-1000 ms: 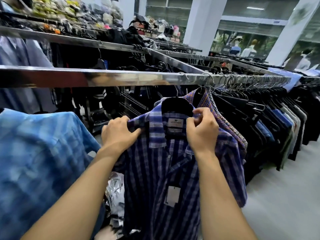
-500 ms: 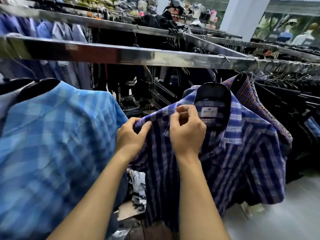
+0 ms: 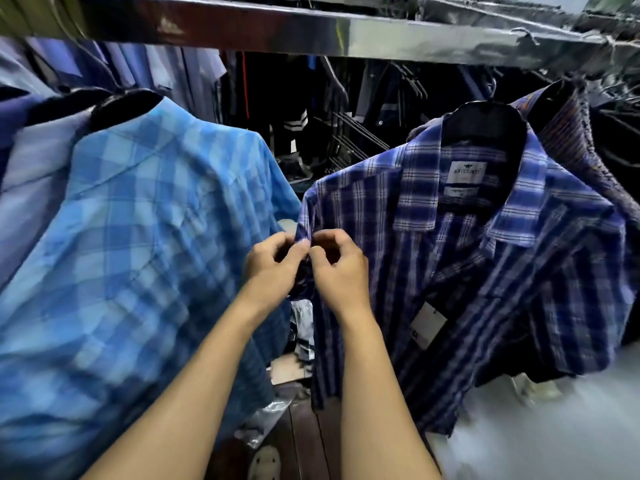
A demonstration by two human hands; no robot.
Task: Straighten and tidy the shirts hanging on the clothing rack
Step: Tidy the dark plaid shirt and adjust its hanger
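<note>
A dark blue plaid shirt (image 3: 485,271) hangs on a black hanger (image 3: 485,129) from the chrome rail (image 3: 346,32). Its collar is open and a white label shows inside. A paper tag hangs at its front. My left hand (image 3: 273,261) and my right hand (image 3: 337,268) meet at the shirt's left sleeve edge, and both pinch the fabric there with curled fingers. To the left a light blue checked shirt (image 3: 138,254) hangs on its own black hanger.
More shirts hang behind the plaid one at the far right (image 3: 571,133) and pale ones at the far left (image 3: 31,188). Dark clothes fill a rack behind. Plastic wrap (image 3: 266,420) lies on the floor below.
Both hands have slid from the collar down along the left shoulder to the sleeve edge. The camera has tilted down and moved left, so the rail now sits at the top.
</note>
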